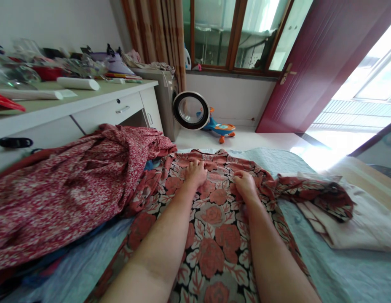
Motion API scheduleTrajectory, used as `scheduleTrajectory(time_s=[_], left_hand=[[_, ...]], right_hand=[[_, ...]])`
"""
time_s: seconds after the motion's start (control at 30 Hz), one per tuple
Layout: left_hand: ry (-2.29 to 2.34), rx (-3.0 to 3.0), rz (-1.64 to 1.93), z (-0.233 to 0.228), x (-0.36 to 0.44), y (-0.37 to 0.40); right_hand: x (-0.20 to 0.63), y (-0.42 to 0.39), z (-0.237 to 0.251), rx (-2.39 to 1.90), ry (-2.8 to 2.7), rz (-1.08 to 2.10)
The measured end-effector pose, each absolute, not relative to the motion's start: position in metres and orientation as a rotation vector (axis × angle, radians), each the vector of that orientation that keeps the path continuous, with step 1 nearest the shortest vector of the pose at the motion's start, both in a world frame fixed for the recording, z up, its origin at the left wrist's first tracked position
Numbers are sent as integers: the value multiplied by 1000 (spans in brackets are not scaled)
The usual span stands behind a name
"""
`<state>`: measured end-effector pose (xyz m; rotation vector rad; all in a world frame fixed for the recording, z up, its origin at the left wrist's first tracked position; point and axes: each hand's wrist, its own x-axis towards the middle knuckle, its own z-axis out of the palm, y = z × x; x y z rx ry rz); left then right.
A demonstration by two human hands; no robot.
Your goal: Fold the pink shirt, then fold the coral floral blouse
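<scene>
White glare from the doorway (353,94), edges perhaps soft

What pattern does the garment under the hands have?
The garment shows reddish flowers and pale leaves on black, clearest in the head view.

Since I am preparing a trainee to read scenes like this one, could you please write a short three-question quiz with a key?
1. True or false: the left hand and the right hand both touch the floral garment.
2. The round door of the washing machine is: a) shut; b) swung open; c) hidden behind the curtain.
3. What lies beneath the garment's sleeve on the person's right?

Key: 1. True. 2. b. 3. A pale folded cloth.
</scene>
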<state>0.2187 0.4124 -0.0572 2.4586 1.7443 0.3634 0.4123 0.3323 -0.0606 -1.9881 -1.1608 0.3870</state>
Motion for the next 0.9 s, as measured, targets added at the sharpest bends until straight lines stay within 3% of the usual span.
scheduleTrajectory(time_s=[0.2,0.6,0.9], left_hand=[[1759,2431,347,-54,220,411],[1746,2440,365,-51,221,414],[1720,2443,375,-50,219,416]], right_hand=[[430,331,-50,-1686,-669,763],[404,414,-13,-1696,-915,759],[392,445,-33,-1811,-963,779]])
